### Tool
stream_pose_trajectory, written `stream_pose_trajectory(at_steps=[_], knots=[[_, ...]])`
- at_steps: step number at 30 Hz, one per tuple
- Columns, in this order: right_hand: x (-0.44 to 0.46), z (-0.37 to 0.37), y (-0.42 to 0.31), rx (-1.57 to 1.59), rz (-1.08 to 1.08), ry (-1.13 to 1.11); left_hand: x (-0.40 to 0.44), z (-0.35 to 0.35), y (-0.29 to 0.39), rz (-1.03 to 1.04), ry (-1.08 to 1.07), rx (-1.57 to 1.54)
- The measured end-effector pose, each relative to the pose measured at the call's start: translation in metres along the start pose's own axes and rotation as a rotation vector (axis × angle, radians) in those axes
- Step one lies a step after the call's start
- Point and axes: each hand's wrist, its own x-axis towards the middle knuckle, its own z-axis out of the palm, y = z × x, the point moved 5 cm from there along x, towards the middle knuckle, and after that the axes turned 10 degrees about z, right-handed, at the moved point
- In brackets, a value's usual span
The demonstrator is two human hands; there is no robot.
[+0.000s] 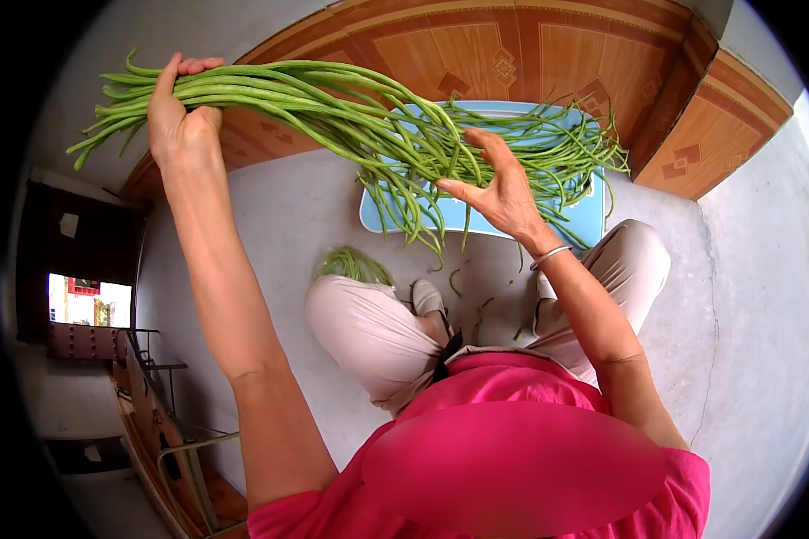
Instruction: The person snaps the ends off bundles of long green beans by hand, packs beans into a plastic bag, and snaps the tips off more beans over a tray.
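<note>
My left hand [185,121] is closed around a thick bunch of long green beans [288,94], held up at the upper left. One set of bean ends sticks out to the left past my fist. The rest of the bunch stretches right and droops over a low light-blue table [371,212]. My right hand [505,190] is beside the drooping part, thumb and fingers apart around its edge; whether the fingertips touch the beans is hard to see. More long beans [562,153] lie in a loose heap on the tabletop.
A clear plastic bag with beans [355,264] sits on the floor near my left knee. Short bean pieces [457,284] are scattered by my shoes. Behind the table stands a tiled wall panel [440,58]. A metal-framed piece of furniture [193,476] is at the lower left.
</note>
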Motion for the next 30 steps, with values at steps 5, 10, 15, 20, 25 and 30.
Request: stream_pose_trajectory(at_steps=[5, 10, 15, 20, 25, 30], knots=[[-0.007, -0.027, -0.028, -0.069, -0.243, 0.359, -0.009, 0.012, 0.0, 0.072, 0.012, 0.057], [0.001, -0.02, -0.068, -0.274, -0.558, 0.296, -0.007, 0.009, -0.003, 0.048, -0.004, 0.031], [0.025, -0.007, -0.066, -0.523, -0.562, 0.292, -0.012, 0.013, -0.007, 0.043, -0.014, 0.027], [0.029, 0.001, -0.069, -0.636, -0.595, 0.271, -0.014, 0.014, -0.006, 0.041, -0.021, 0.015], [0.034, 0.008, -0.07, -0.679, -0.513, 0.23, -0.024, 0.012, -0.011, 0.103, -0.007, 0.072], [0.048, 0.007, -0.042, -0.205, -0.216, 0.408, -0.036, 0.008, -0.019, 0.129, -0.008, 0.085]])
